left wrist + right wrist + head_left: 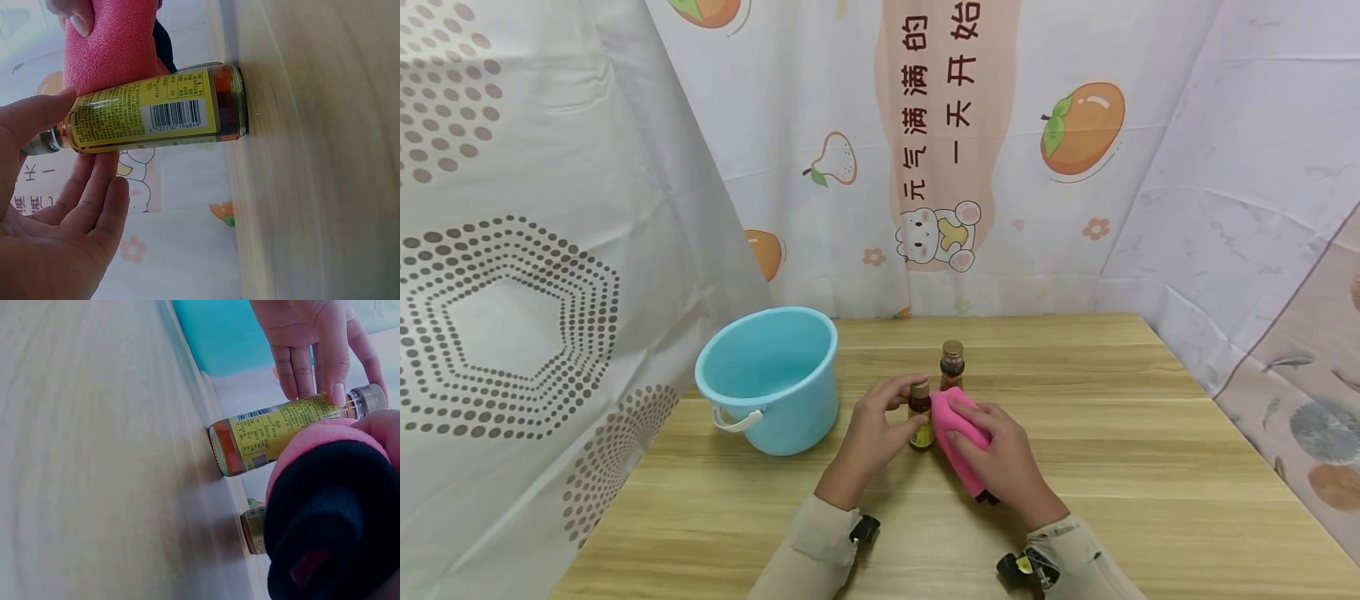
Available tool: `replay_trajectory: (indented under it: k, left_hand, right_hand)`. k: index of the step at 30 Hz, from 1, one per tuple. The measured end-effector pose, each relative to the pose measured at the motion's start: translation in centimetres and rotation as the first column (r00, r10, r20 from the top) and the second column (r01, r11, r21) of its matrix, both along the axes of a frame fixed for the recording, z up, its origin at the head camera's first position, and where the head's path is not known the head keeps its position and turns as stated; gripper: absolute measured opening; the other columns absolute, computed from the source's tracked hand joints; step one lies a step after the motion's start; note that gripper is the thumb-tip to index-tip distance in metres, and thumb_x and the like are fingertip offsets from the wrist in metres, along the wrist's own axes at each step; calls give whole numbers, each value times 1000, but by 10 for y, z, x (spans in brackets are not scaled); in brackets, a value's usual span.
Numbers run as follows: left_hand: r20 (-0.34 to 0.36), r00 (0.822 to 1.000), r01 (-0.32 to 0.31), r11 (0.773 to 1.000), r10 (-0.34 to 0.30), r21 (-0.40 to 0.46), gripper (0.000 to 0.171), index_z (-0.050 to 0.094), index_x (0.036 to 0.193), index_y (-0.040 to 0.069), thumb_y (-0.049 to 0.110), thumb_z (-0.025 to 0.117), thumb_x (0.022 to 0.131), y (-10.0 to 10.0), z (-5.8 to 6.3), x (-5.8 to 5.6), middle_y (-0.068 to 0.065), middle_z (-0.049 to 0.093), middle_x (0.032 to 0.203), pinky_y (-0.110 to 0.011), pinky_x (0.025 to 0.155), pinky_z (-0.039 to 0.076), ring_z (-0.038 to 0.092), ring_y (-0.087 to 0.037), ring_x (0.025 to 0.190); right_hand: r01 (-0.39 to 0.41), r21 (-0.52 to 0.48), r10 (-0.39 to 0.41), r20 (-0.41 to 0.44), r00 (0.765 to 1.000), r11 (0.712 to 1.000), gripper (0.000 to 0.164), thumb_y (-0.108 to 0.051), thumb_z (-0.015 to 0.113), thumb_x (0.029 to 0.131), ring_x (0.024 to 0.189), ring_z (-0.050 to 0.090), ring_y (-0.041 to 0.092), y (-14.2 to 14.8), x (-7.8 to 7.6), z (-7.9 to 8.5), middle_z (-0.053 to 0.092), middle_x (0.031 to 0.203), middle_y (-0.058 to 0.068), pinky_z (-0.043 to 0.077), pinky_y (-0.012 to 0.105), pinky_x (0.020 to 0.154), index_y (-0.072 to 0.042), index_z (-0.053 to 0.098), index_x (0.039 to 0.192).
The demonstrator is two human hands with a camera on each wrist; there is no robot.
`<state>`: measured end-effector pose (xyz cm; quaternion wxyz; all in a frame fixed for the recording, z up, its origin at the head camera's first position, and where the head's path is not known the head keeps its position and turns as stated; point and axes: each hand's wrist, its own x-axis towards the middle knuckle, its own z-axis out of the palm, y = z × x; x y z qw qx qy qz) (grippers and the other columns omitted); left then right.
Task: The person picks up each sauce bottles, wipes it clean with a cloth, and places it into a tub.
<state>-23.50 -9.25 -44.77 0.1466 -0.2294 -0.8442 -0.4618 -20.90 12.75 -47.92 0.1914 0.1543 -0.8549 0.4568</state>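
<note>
Left hand [880,421]: we see its grip around the upper part of the front bottle [150,112], thumb on one side and fingers on the other
Front bottle: it stands upright on the worktop [1150,425], metal-coloured cap on top, and we make out a yellow label with a barcode
Right hand [1003,450]: its grip holds the pink cloth [119,47] from above, fingers bent over it
Pink cloth: we find it just to the right of the front bottle, its black end pointing toward the person
Rear bottle [952,365]: upright beyond the cloth, which partly hides it from us
Bucket [801,417]: light blue with a white handle, on the worktop, left of both hands
Backdrop [842,83]: we see hanging fabric printed with fruit and dark characters
</note>
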Motion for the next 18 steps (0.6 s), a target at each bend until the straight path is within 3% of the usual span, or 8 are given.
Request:
replay_trajectory:
  k: [5, 12, 18]
  left_hand:
    - [1, 1000, -8, 1000, 8, -11, 52, 63, 139, 32, 12, 79, 93, 0, 0, 0, 2, 65, 125, -44, 99, 58, 64, -16, 111]
    - [-1, 1000, -15, 1000, 15, -26, 51, 63, 139, 29, 12, 77, 94, -1, 0, 1, 3, 66, 128, -49, 99, 57, 65, -18, 113]
    - [-7, 999, -32, 999, 32, -44, 53, 60, 139, 38, 14, 77, 94, -1, 0, 1, 7, 65, 133, -52, 97, 55, 65, -17, 115]
  right_hand:
    - [8, 20, -9, 19, 1000, 1000, 45, -18, 82, 90, 96, 66, 18, 0, 0, -1, 70, 120, 10, 57, 25, 71, -25, 72, 133]
    - [22, 67, -25, 47, 999, 997, 45, -18, 83, 89, 93, 65, 18, -1, 1, -1, 70, 116, 9, 57, 26, 71, -23, 73, 132]
    - [28, 107, -35, 67, 997, 994, 44, -20, 82, 89, 92, 65, 17, -1, 1, -2, 71, 115, 9, 56, 28, 72, -22, 73, 132]
